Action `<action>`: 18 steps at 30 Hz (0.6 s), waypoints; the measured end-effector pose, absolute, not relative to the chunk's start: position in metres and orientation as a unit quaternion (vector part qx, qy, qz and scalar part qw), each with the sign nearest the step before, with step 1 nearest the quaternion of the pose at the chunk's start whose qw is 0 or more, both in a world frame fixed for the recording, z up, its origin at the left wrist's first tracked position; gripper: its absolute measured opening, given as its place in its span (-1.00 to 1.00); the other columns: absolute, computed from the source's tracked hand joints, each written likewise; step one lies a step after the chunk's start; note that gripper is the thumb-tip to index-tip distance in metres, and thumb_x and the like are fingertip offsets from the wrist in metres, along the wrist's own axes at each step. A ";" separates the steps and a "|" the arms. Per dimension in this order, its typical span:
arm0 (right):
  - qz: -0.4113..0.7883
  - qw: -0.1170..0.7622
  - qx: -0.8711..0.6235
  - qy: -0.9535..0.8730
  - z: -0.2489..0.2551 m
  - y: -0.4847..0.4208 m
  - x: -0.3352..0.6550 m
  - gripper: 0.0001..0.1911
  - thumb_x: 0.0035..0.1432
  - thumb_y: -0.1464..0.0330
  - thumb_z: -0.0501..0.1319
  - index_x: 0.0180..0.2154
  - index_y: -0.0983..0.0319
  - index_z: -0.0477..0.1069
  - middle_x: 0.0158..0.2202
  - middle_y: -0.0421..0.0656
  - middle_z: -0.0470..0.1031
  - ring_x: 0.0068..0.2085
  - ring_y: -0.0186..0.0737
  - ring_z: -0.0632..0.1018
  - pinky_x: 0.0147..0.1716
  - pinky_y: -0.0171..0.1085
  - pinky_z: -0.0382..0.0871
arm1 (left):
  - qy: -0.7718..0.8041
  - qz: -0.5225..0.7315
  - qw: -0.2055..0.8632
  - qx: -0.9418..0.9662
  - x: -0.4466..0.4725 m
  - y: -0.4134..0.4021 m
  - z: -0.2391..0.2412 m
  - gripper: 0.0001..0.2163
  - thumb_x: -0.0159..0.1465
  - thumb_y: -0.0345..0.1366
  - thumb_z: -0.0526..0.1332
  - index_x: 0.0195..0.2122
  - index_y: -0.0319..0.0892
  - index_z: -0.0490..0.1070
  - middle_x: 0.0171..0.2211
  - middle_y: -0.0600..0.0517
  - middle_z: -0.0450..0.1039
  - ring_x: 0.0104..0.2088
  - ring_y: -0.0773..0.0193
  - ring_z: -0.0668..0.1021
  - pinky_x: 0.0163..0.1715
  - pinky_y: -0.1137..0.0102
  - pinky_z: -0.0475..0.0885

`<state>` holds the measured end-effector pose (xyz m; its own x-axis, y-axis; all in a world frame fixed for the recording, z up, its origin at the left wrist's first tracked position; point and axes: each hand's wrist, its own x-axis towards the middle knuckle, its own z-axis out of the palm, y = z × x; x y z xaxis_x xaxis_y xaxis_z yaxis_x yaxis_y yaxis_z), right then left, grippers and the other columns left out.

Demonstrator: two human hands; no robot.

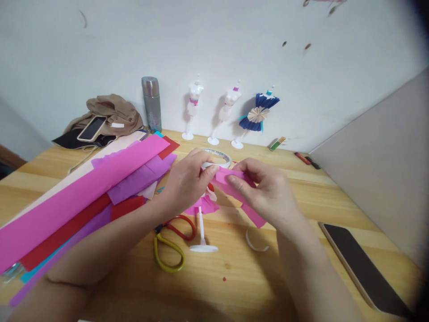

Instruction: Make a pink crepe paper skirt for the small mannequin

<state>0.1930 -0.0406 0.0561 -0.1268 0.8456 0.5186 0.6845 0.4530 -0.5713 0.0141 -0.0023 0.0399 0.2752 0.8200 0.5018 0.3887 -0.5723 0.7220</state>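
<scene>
I pinch a pink paper strip (225, 178) between thumb and fingers of both hands, my left hand (192, 180) at its left end and my right hand (266, 190) farther along, probably so the short span between them lies flat and controlled; the loose end hangs below my right fingers. The strip is in the air above the middle of the table (241, 273), over a small dress stand (201, 230) whose round foot likely lets it stand unheld. The scissors (160, 235) lie to its left, handles toward me, handy for grabbing. The tape roll (229, 161) sits just beyond my fingers; whether they touch it, I can't tell. The coloured paper (83, 192) is piled left, perhaps to leave working room.
</scene>
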 end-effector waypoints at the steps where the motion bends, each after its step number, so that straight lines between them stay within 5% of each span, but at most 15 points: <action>1: 0.059 0.440 -0.500 -0.743 0.058 -0.044 0.193 -0.94 0.14 0.41 0.27 -0.39 0.17 0.43 -0.44 -0.19 0.49 -0.39 -0.21 0.48 -0.37 -0.23 0.33 | 0.404 0.454 0.257 0.751 0.014 -0.001 0.041 -0.88 0.24 -0.38 0.17 -0.45 -0.19 0.39 -0.46 0.09 0.39 -0.42 0.34 0.41 -0.39 0.44 0.27; 4: -0.021 0.523 -0.431 -0.735 0.064 -0.056 0.191 -0.89 0.12 0.47 0.28 -0.30 0.15 0.45 -0.30 -0.12 0.55 -0.23 -0.11 0.54 -0.21 -0.15 0.39 | 0.424 0.459 0.353 0.696 0.011 0.003 0.045 -0.83 0.24 -0.34 0.16 -0.50 -0.19 0.37 -0.58 0.13 0.31 -0.54 0.38 0.34 -0.51 0.46 0.21; 6: 0.053 0.519 -0.415 -0.745 0.065 -0.062 0.187 -0.90 0.18 0.43 0.25 -0.40 0.15 0.43 -0.43 -0.16 0.51 -0.37 -0.18 0.52 -0.35 -0.20 0.38 | 0.435 0.457 0.419 0.653 0.008 0.006 0.050 -0.76 0.25 -0.32 0.14 -0.57 -0.18 0.30 -0.67 0.16 0.22 -0.62 0.42 0.26 -0.59 0.47 0.13; 11: 0.371 0.271 -0.429 -0.778 0.041 -0.048 0.168 -0.77 0.18 0.22 0.26 -0.46 0.19 0.43 -0.56 -0.22 0.47 -0.56 -0.28 0.43 -0.59 -0.31 0.25 | 0.433 0.476 0.513 0.567 0.000 0.005 0.065 -0.73 0.27 -0.32 0.14 -0.59 -0.18 0.24 -0.72 0.19 0.13 -0.69 0.48 0.15 -0.66 0.49 0.04; 14: 0.428 0.343 -0.422 -0.722 0.023 -0.033 0.155 -0.75 0.14 0.15 0.27 -0.31 0.22 0.46 -0.43 -0.13 0.56 -0.48 -0.25 0.50 -0.53 -0.30 0.33 | 0.415 0.486 0.526 0.561 -0.002 0.000 0.071 -0.71 0.27 -0.34 0.13 -0.61 -0.17 0.23 -0.71 0.20 0.11 -0.69 0.49 0.14 -0.66 0.50 0.05; 18: 0.435 0.433 -0.438 -0.657 0.013 -0.032 0.147 -0.69 0.15 0.09 0.25 -0.35 0.22 0.47 -0.51 -0.13 0.53 -0.53 -0.26 0.48 -0.57 -0.30 0.34 | 0.395 0.494 0.493 0.597 0.000 -0.005 0.069 -0.76 0.25 -0.34 0.14 -0.58 -0.18 0.28 -0.69 0.19 0.15 -0.67 0.47 0.19 -0.66 0.49 0.11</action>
